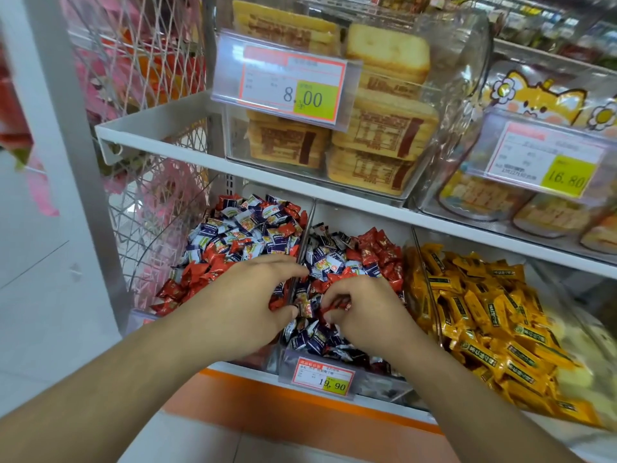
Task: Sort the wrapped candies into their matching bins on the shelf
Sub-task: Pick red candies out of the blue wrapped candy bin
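Candies filled three clear bins along the lower shelf in the head view, my only camera. The left bin [213, 259], at centre left of the frame, held a mix of red and blue-white wrappers. The middle bin [337, 332], at centre, also held both colours jumbled together. The right bin [430, 295], at lower right, held only yellow candies [494, 322], so I judged that one already sorted.

My left hand [247, 302] hovered over the divider between the left and middle bins, fingers spread and loosely bent, thumb near a small wrapped piece at the divider; I could not tell whether it held anything. My right hand [364, 312] was just beside it, over the middle bin, its fingers curled round a red candy [335, 304]. The two hands sat close together but did not touch.

A price tag [323, 376] hung on the front of the middle bin. Packaged cakes [384, 135] sat on the upper shelf, at top centre.

I judged the sorting to be early or midway: both left and middle bins remained heavily mixed, with many reds among the blues. Most of the work was left.
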Demonstrator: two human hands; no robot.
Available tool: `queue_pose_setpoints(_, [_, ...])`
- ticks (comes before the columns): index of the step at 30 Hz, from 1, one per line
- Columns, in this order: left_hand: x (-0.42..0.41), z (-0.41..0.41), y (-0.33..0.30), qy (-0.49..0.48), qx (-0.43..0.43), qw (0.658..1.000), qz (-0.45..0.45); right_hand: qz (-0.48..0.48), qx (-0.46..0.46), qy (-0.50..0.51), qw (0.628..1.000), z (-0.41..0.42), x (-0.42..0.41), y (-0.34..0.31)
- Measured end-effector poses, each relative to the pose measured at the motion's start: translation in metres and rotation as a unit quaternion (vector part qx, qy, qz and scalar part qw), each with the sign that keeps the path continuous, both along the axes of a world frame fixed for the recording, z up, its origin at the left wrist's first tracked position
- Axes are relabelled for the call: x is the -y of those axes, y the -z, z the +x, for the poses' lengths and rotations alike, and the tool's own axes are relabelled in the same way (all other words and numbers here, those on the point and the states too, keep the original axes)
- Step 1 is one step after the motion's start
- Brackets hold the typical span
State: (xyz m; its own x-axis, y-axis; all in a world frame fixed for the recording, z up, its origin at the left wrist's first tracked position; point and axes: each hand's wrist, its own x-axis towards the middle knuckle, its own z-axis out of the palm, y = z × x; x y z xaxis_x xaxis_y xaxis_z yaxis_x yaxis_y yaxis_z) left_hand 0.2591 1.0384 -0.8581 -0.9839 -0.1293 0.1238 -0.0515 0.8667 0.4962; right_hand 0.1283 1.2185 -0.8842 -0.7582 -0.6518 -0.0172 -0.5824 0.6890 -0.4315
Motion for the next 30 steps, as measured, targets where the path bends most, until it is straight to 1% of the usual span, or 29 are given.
queue_pose_setpoints(3, [-0.002,0.0,-0.001,-0.006,-0.007,1.0,0.004,-0.098,0.018,0.05,0.994,-0.001,-0.008,-0.014])
queue_pose_setpoints(7, [-0.005,0.001,-0.008,-0.016,-0.049,0.998,0.036,-0.215,0.064,0.082,0.971,0.01,-0.006,-0.035])
queue_pose_setpoints(11, [-0.011,0.004,-0.017,-0.031,-0.069,0.992,0.104,-0.297,0.163,0.046,0.94,0.03,0.007,-0.05])
queue_pose_setpoints(13, [-0.009,0.004,-0.018,-0.056,-0.089,0.988,0.111,-0.317,0.196,0.024,0.927,0.034,0.009,-0.055])
queue_pose_setpoints(14, [-0.006,0.004,-0.018,-0.075,-0.092,0.987,0.105,-0.315,0.195,0.025,0.929,0.031,0.007,-0.056])
queue_pose_setpoints(16, [0.001,0.005,-0.02,-0.12,-0.083,0.986,0.082,-0.286,0.15,0.061,0.944,0.019,0.0,-0.054])
queue_pose_setpoints(18, [0.007,0.006,-0.019,-0.139,-0.057,0.988,0.031,-0.215,0.076,0.082,0.97,0.003,-0.01,-0.048])
queue_pose_setpoints(19, [0.009,0.006,-0.016,-0.129,-0.044,0.991,0.01,-0.157,0.057,0.073,0.983,-0.003,-0.014,-0.044])
queue_pose_setpoints(21, [0.008,0.006,-0.013,-0.082,-0.031,0.996,0.002,-0.024,0.053,0.024,0.998,-0.009,-0.018,-0.036])
queue_pose_setpoints(22, [0.005,0.006,-0.011,-0.059,-0.021,0.998,0.001,0.031,0.049,-0.004,0.998,-0.011,-0.017,-0.032])
queue_pose_setpoints(24, [-0.003,0.005,-0.006,-0.024,0.007,1.0,-0.004,0.104,0.034,-0.04,0.993,-0.015,-0.013,-0.022])
queue_pose_setpoints(26, [-0.008,0.003,-0.003,-0.008,0.027,1.0,-0.006,0.149,-0.009,-0.046,0.988,-0.019,-0.009,-0.015])
queue_pose_setpoints(27, [-0.009,0.003,-0.002,-0.004,0.03,1.0,-0.005,0.155,-0.03,-0.044,0.987,-0.02,-0.007,-0.013])
queue_pose_setpoints(30, [-0.009,0.002,0.0,0.001,0.031,1.0,-0.007,0.136,-0.041,-0.029,0.989,-0.019,-0.005,-0.01])
